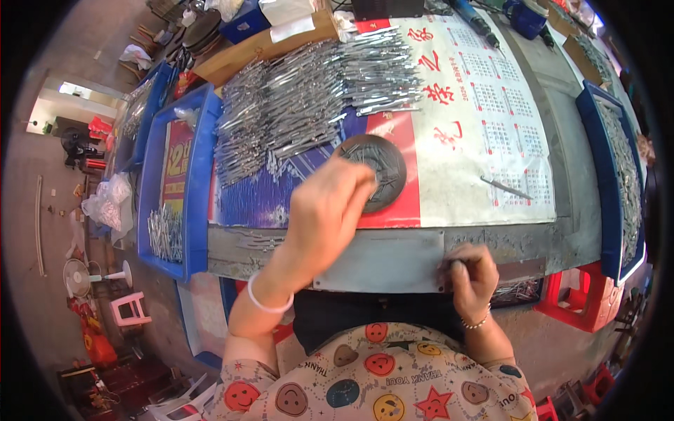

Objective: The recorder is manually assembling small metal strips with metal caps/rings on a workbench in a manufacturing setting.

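Over the round dish (pixel 387 201) the left hand (pixel 324 210) arches, pressed together; the curled right hand (pixel 474 275) pinches a dark object (pixel 445 266).

Left hand (pixel 326 207) over round dish (pixel 401 181) of dark pieces (pixel 382 160), right hand (pixel 475 275) curled at workbench (pixel 570 186) front edge, metal strips (pixel 302 95) piled toward far-left corner

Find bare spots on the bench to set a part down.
Free: white calendar sheet, between round dish and slim grey tool; grey metal plate, between left hand and right hand. Crowded: the sheet's upper left, under piled metal strips.
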